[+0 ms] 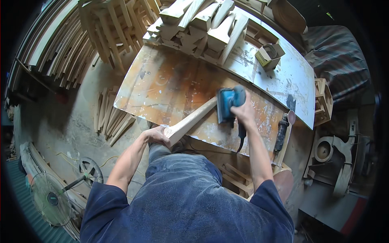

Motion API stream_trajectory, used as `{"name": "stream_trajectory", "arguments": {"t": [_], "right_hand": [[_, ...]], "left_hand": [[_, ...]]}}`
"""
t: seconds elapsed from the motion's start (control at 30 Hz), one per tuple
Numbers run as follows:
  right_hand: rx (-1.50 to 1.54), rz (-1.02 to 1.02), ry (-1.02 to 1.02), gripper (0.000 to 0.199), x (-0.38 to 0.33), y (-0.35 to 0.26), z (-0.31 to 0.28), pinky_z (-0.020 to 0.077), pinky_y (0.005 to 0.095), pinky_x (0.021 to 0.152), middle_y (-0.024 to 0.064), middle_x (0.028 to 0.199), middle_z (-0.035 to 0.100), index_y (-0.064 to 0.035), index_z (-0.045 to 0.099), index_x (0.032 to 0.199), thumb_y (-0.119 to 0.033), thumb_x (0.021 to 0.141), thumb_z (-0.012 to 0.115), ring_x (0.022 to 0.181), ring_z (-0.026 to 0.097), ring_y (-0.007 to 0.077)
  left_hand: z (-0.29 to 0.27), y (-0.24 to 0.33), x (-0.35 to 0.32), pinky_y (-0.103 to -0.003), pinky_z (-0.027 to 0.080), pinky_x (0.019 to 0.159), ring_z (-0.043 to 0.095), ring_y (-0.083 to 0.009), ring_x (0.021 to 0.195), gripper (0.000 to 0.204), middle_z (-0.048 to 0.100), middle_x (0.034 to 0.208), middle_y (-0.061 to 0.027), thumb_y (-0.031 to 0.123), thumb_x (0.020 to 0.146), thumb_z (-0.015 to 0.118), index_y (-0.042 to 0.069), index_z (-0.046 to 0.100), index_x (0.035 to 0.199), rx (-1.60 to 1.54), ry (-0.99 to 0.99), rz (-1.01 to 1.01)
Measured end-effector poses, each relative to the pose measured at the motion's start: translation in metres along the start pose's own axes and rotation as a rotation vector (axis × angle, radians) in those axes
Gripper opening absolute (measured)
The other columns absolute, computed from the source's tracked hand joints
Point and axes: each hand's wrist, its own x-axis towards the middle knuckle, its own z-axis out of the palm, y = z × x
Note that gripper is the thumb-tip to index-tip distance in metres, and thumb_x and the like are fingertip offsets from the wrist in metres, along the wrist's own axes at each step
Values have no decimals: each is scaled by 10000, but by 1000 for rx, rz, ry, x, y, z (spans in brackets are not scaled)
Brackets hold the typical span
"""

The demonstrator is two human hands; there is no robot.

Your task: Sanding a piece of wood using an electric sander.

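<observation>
Dusty blue shirt [182, 198] cloth is filling the space nearest the camera, spreading across the lower middle. At the far left, a green fan [52, 198] is standing low down, while long boards [60, 44] are lying stacked above it toward the upper corner. Farther along, loose sticks [111, 115] are resting in a heap on the floor [83, 129], and wooden frames [117, 28] are standing piled up behind them.

Next comes the left hand [158, 135], which is closing around the near end of a tapered piece of wood [192, 120]. That piece is slanting up and to the right over the near edge of the stained, paint-flecked counter [162, 81]. Behind it, shaped blocks [202, 30] are sitting stacked along the back.

At the far end of the wood, a blue sander [227, 103] is standing with its flat pad turned left; whether the two are touching, I cannot tell. The right hand [244, 111], slightly blurred, is gripping the sander's body, and a black cord [241, 143] is hanging below. To the right, an open box [270, 56] is sitting farther back, a grinder [281, 133] is lying near the counter's right end, and striped cloth [336, 60] is draping at the far right.
</observation>
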Motion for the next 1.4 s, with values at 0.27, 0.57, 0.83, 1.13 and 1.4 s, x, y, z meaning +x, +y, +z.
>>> {"name": "stream_trajectory", "arguments": {"t": [0.27,0.57,0.83,1.13,1.4], "right_hand": [[-181,-44,-211,1031,-2,-43,16,563,550,953,296,1187,621,-210,269,1596,-212,714,802,1093,674,483],[-132,-150,-343,1012,-38,-79,16,578,569,923,317,1156,606,-257,296,1573,-173,710,818,1055,682,520],[-94,164,-93,1030,65,-21,-18,576,505,953,309,1138,713,-104,304,1569,-241,674,797,1063,714,465],[-96,157,-96,990,74,-8,-19,558,490,981,289,1146,715,-105,362,1542,-250,659,785,1094,703,452],[-303,25,-159,956,106,-30,-18,557,498,977,318,1107,717,-107,359,1550,-235,691,757,1076,702,479]], "left_hand": [[6,-39,4,-366,601,893,720,-243,1066,799,720,1176,-139,243,649,908,-3,605,1347,299,432,224],[50,-43,-12,-480,550,964,679,-400,1138,772,696,1220,-241,318,738,876,40,579,1394,553,716,311],[60,-31,-14,-484,554,952,674,-414,1134,776,684,1224,-253,308,727,902,34,576,1375,615,740,228],[62,-37,-9,-486,559,948,690,-414,1097,770,693,1194,-258,292,720,910,33,581,1366,612,725,276],[83,-34,-9,-510,572,864,685,-437,1018,780,663,1144,-227,242,758,894,73,508,1414,719,807,274]]}}
